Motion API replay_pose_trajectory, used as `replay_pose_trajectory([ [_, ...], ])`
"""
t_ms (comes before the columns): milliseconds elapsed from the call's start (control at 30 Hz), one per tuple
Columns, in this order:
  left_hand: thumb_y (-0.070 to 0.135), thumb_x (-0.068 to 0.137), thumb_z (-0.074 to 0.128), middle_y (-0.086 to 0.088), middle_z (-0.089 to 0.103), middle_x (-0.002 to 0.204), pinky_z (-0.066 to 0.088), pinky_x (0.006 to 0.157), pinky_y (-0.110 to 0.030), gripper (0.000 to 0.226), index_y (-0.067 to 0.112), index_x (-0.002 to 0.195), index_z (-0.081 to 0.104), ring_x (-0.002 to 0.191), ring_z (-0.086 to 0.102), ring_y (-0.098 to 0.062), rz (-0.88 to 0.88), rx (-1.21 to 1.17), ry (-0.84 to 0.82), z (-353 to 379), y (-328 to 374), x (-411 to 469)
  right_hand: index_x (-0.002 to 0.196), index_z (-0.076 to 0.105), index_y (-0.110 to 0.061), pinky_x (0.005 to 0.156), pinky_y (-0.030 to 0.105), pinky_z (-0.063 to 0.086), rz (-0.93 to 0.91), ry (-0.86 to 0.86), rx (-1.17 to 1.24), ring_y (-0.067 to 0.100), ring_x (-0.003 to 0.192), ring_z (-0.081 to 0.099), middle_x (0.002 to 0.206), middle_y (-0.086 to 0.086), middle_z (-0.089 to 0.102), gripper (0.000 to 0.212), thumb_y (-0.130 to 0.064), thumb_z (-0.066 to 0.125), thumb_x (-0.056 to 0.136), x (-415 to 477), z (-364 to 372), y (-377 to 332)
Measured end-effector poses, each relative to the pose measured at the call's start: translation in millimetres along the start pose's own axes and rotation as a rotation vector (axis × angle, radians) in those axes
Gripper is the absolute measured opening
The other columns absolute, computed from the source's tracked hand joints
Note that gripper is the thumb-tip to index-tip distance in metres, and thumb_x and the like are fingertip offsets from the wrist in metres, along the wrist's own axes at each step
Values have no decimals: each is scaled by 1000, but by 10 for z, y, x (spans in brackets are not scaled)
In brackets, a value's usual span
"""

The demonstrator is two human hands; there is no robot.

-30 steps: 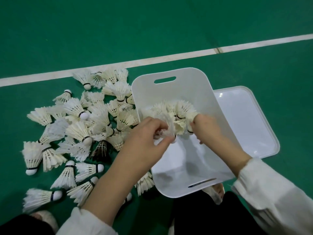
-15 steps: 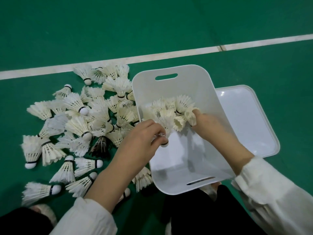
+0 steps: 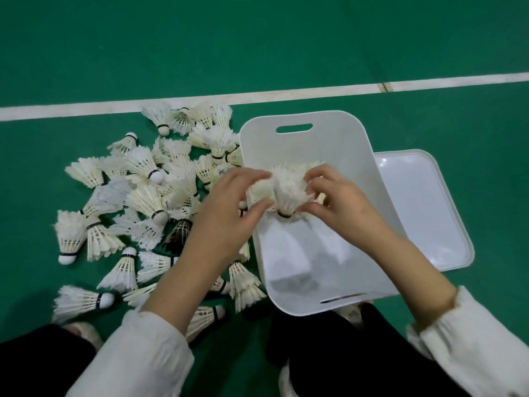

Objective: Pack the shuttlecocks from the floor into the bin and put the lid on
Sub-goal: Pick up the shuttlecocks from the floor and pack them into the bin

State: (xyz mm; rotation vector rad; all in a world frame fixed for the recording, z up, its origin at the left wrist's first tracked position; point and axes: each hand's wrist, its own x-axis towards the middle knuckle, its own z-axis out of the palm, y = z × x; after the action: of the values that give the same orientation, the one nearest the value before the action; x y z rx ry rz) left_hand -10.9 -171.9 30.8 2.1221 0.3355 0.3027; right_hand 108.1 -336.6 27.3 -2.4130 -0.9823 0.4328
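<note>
A white plastic bin point(image 3: 337, 144) with handle slots stands on the green floor, open at the top. Over its opening both hands hold a bunch of white feather shuttlecocks point(image 3: 289, 187). My left hand point(image 3: 229, 207) grips the bunch from the left with curled fingers and thumb. My right hand point(image 3: 340, 199) pinches it from the right. A pile of several loose shuttlecocks point(image 3: 148, 196) lies on the floor left of the bin. The white lid point(image 3: 423, 207) lies flat on the floor to the bin's right, partly under it.
A white court line point(image 3: 257, 97) crosses the green floor behind the pile and bin. My dark-trousered knees point(image 3: 357, 353) and shoes sit at the bottom edge, close to the bin's near wall. Some shuttlecocks lie near my left knee point(image 3: 206, 316).
Both hands have drawn closer together around the shuttlecock bunch and lifted it slightly toward the bin's middle. The view has shifted a little; the floor pile is unchanged.
</note>
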Motion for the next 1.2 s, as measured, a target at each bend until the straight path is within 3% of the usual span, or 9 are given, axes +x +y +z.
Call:
replay_pose_trajectory([
  [100, 22, 88, 61, 11, 56, 104, 45, 72, -12, 28, 26, 115, 55, 91, 55, 0, -179, -13, 133, -175, -196, -133, 97, 64, -3, 77, 25, 37, 202, -25, -138, 22, 87, 54, 113, 7, 50, 21, -21, 62, 87, 43, 114, 252],
  [200, 28, 90, 57, 10, 60, 94, 50, 71, -24, 20, 22, 109, 57, 83, 58, -6, -358, 177, -183, -138, -551, -380, 106, 62, -6, 80, 30, 38, 229, -250, -278, 30, 102, 54, 114, 11, 49, 24, -24, 56, 91, 68, 419, 342],
  [300, 37, 91, 53, 4, 60, 107, 51, 80, -35, 31, 25, 120, 51, 88, 59, -12, -415, 361, -505, 64, -805, -647, 106, 61, -6, 81, 33, 42, 179, -344, -350, 31, 103, 52, 110, 12, 48, 24, -22, 50, 93, 156, 684, 305],
  [433, 48, 91, 44, -1, 52, 124, 48, 81, -36, 45, 26, 130, 37, 105, 57, -23, -336, 533, -618, 307, -879, -871, 108, 57, -4, 81, 37, 43, 154, -372, -471, 33, 107, 49, 111, 15, 47, 24, -19, 46, 94, 304, 848, 300],
  [633, 57, 85, 49, 0, 49, 123, 46, 79, -35, 62, 27, 135, 28, 108, 55, -25, -252, 628, -617, 480, -881, -1021, 113, 52, -4, 83, 38, 44, 177, -366, -473, 33, 110, 48, 116, 15, 46, 26, -19, 47, 92, 328, 903, 331],
  [733, 51, 85, 51, -4, 49, 121, 46, 78, -36, 60, 25, 134, 28, 108, 54, -27, -290, 665, -615, 531, -940, -1018, 128, 42, -11, 83, 38, 44, 183, -359, -427, 32, 111, 51, 127, 12, 43, 39, -17, 51, 91, 304, 776, 283],
  [867, 45, 88, 47, -6, 51, 121, 44, 84, -37, 58, 22, 138, 27, 110, 53, -28, -324, 608, -600, 530, -963, -1035, 131, 41, -14, 86, 37, 43, 127, -266, -405, 33, 110, 53, 129, 10, 44, 40, -19, 49, 93, 265, 400, 81],
  [1067, 26, 95, 36, -11, 60, 119, 45, 82, -37, 48, 19, 142, 29, 103, 57, -30, -368, 487, -420, 408, -986, -1093, 111, 58, -17, 81, 38, 48, -146, -244, -445, 26, 94, 60, 112, 4, 54, 22, -24, 48, 93, 130, -196, -560],
  [1200, 14, 92, 42, -17, 66, 88, 38, 61, -34, 49, 19, 139, 30, 79, 60, -34, -449, 317, -178, 197, -994, -1130, 107, 61, -15, 81, 36, 47, -241, -332, -430, 24, 90, 59, 107, 4, 57, 22, -23, 46, 93, 80, -205, -1053],
])
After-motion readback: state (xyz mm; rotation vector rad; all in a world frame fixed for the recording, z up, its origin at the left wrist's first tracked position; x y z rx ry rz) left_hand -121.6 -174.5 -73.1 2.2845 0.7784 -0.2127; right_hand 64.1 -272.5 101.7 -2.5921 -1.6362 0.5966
